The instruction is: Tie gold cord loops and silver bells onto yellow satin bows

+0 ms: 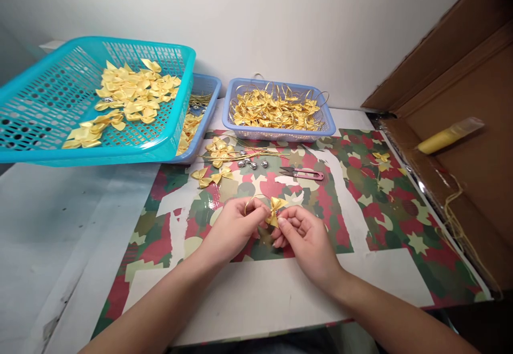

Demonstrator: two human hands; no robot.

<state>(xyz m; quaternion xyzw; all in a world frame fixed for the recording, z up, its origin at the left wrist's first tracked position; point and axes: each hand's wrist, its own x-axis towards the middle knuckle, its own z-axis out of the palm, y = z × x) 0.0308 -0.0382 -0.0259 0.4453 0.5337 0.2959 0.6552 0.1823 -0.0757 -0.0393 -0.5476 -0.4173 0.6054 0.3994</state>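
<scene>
A yellow ribbon bow (pixel 276 207) is pinched between the thumb and fingers of my right hand (pixel 306 239). My left hand (pixel 241 223) is closed beside it, with a loop of gold cord (pixel 249 202) rising from its fingertips toward the bow. Whether the left fingertips also touch the bow is hard to see. Beyond my hands lie several silver jingle bells (pixel 253 165), some gold cords (pixel 256 154) and a small group of loose bows (pixel 218 151). Pink-handled thread snips (pixel 302 174) rest to the right of the bells, blades pointing left.
A turquoise basket (pixel 186 92) holding bows sits at the left, overlapping a blue basket (pixel 214 94). Another blue basket (pixel 278 133), full of corded bows, stands against the wall. Cardboard (pixel 473 65) rises on the right, with a yellow tube (pixel 449 136) by it.
</scene>
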